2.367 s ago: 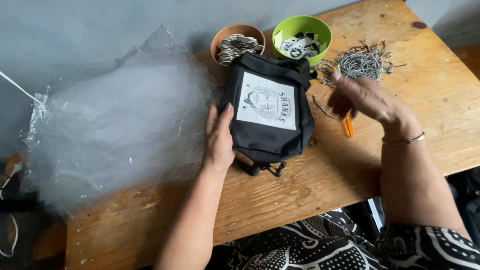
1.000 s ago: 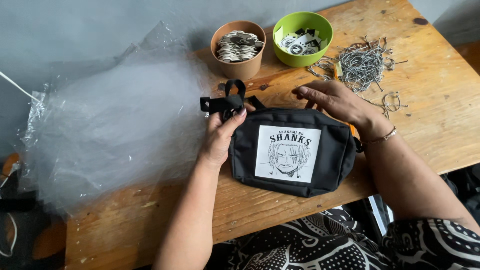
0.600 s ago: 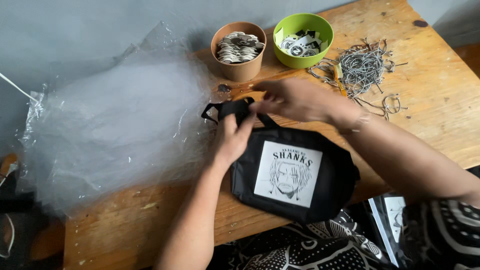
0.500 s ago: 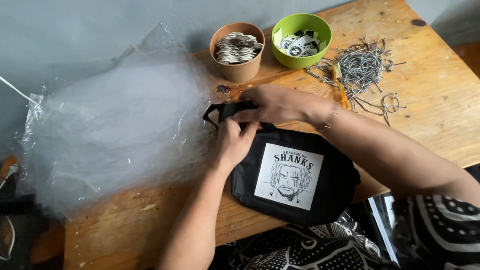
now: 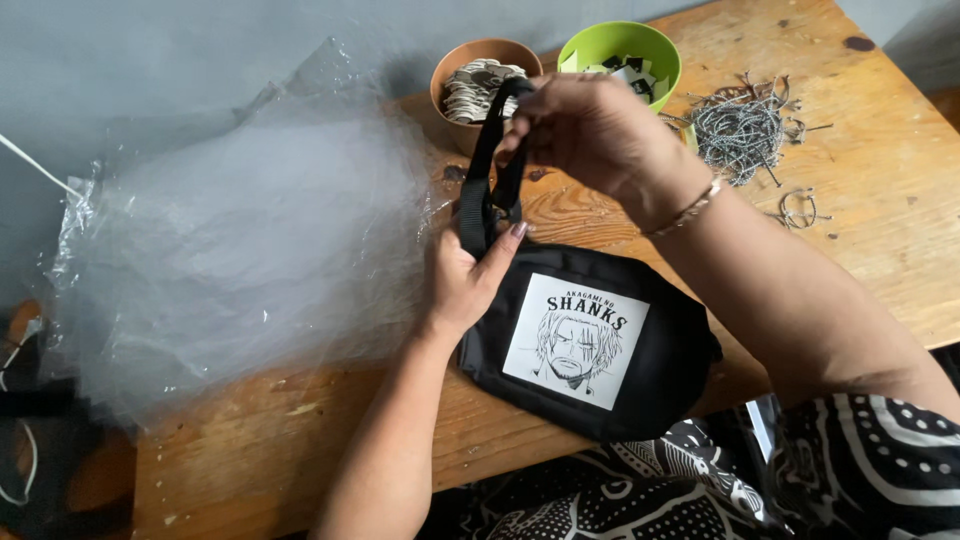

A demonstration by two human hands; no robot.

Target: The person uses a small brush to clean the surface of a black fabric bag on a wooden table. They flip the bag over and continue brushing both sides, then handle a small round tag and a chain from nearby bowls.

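A black pouch bag [image 5: 670, 370] with a white printed patch lies at the near edge of the wooden table [image 5: 880, 230]. My left hand [image 5: 468, 275] grips the bag's top left corner at the base of its black webbing strap [image 5: 482, 165]. My right hand [image 5: 590, 130] pinches the strap's upper end and holds it raised as a loop above the table. A thin bracelet circles my right wrist.
A big heap of clear plastic bags [image 5: 230, 240] covers the left of the table. At the back stand a brown cup [image 5: 478, 78] of small tags and a green bowl [image 5: 620, 55] of tags. Grey string loops [image 5: 745, 130] lie at the right.
The bag was turned from upright to lying flat with its patch facing me. My right hand left the table, took the strap and pulled it up; the left hand moved to the strap's base.
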